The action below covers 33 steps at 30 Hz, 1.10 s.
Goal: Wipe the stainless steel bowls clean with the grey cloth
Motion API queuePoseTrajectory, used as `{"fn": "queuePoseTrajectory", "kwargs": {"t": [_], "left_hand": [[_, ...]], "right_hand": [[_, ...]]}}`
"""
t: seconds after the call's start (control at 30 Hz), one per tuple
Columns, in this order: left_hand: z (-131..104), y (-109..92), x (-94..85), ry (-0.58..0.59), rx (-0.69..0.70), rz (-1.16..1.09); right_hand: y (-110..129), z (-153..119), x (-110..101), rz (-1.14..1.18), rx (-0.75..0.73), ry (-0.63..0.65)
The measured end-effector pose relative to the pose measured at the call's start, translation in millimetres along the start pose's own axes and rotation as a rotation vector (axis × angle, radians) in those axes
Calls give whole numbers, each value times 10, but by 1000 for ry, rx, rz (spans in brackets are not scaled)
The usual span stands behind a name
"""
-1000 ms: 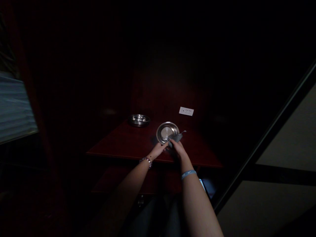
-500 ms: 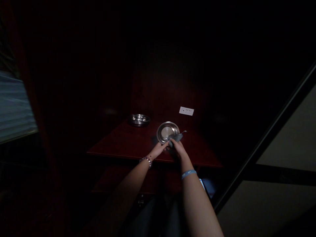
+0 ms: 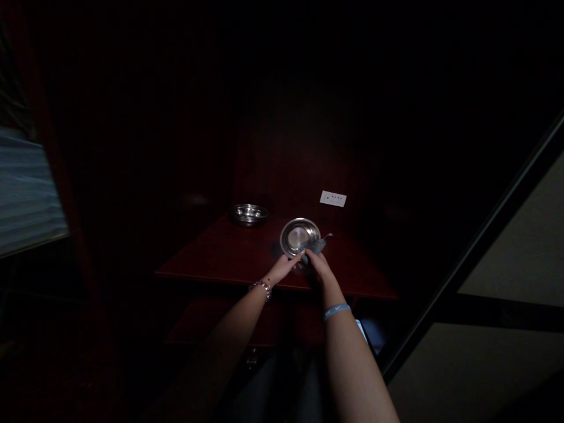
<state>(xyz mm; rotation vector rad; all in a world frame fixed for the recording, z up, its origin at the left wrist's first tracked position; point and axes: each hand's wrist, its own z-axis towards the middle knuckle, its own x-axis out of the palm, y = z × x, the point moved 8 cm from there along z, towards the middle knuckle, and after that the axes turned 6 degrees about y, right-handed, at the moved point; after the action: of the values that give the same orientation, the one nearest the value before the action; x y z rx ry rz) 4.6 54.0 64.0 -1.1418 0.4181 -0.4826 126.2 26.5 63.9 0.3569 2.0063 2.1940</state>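
Note:
A shiny round metal bowl (image 3: 296, 236) is held tilted above the dark red desk, its hollow side facing me. My left hand (image 3: 285, 267) is closed on the near rim, thumb on top. Against the bowl's lower right side, my right hand (image 3: 318, 263) grips a grey-blue cloth (image 3: 315, 247), and a thin loop sticks out from it to the right. Some of the fingers of both hands are hidden beneath the bowl and cloth. Farther back on the left stands a stack of similar metal bowls (image 3: 249, 215).
The dark red desk (image 3: 207, 252) has a lower shelf (image 3: 202, 323) under its front edge. A white socket panel (image 3: 333, 198) is on the back wall. A lit screen (image 3: 361, 330) shows beside my right forearm. Pale blinds (image 3: 26, 188) hang at the left.
The cloth has shifted slightly against the bowl under my right hand. Bowl and left hand stay almost in place.

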Motion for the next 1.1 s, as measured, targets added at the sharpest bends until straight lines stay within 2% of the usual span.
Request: {"fn": "queuePoseTrajectory", "kwargs": {"t": [0.43, 1.1], "left_hand": [[20, 45, -26, -14, -10, 26], [-36, -35, -20, -35, -18, 13]], "right_hand": [[-53, 18, 10, 87, 47, 18], [-18, -54, 62, 155, 65, 24]]}}
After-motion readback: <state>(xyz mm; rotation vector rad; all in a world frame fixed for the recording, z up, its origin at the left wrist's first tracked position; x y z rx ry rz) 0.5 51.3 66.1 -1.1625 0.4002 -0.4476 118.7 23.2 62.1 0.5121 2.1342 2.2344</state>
